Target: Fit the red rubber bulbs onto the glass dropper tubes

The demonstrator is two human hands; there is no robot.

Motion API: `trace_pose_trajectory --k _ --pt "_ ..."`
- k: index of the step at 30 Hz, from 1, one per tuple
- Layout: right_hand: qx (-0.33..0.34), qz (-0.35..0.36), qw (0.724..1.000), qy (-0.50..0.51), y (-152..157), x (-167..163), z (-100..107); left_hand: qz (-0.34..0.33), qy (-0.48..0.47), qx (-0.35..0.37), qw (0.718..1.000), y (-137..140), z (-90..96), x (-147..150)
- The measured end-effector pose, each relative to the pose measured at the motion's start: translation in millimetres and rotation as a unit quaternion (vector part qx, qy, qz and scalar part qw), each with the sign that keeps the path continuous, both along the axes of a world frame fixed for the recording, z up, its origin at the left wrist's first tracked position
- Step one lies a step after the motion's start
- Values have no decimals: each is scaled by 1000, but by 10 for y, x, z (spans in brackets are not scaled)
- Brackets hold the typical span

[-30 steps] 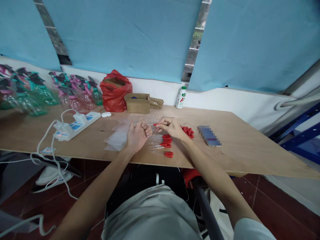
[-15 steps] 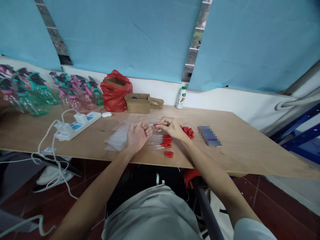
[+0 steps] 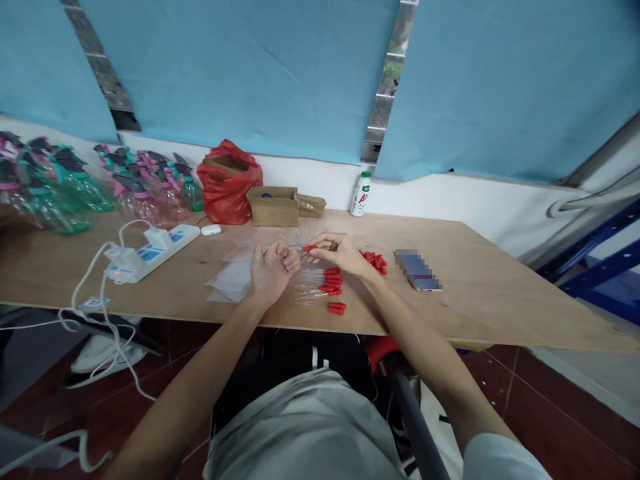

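My right hand (image 3: 340, 253) pinches the red rubber bulb of a glass dropper (image 3: 309, 248) between thumb and fingers. The dropper's clear tube points left to my left hand (image 3: 274, 270), which is turned palm up with its fingers curled round the tube's end. Their fingers hide most of the tube. Just below the hands, several finished-looking droppers (image 3: 330, 288) lie in small groups, red bulbs to the right. A pile of loose red rubber bulbs (image 3: 374, 263) sits beside my right wrist. Clear plastic bags (image 3: 231, 279) lie flat to the left of my left hand.
A phone (image 3: 418, 270) lies on the right of the wooden table (image 3: 500, 287). Along the back stand a white bottle (image 3: 361, 195), a cardboard box (image 3: 274, 208) and a red plastic bag (image 3: 227, 190). A power strip (image 3: 155, 253) with cables and several spray bottles (image 3: 155, 190) occupy the left.
The hands hold nearly the same pose around the dropper, with only slight finger movement. The whole view has shifted slightly.
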State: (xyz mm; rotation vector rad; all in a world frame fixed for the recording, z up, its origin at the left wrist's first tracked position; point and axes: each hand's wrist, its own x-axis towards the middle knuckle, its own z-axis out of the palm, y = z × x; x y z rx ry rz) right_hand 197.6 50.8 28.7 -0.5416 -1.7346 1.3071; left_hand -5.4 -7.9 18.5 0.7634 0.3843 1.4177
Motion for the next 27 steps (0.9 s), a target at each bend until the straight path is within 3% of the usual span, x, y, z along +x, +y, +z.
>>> trace_pose_trajectory --k 5,27 --pt "2 -3 1000 13 6 -29 -31 -11 -1 23 1000 -18 6 26" --pt "24 -35 999 3 -63 -36 -39 -52 -62 -26 996 -48 22 16"
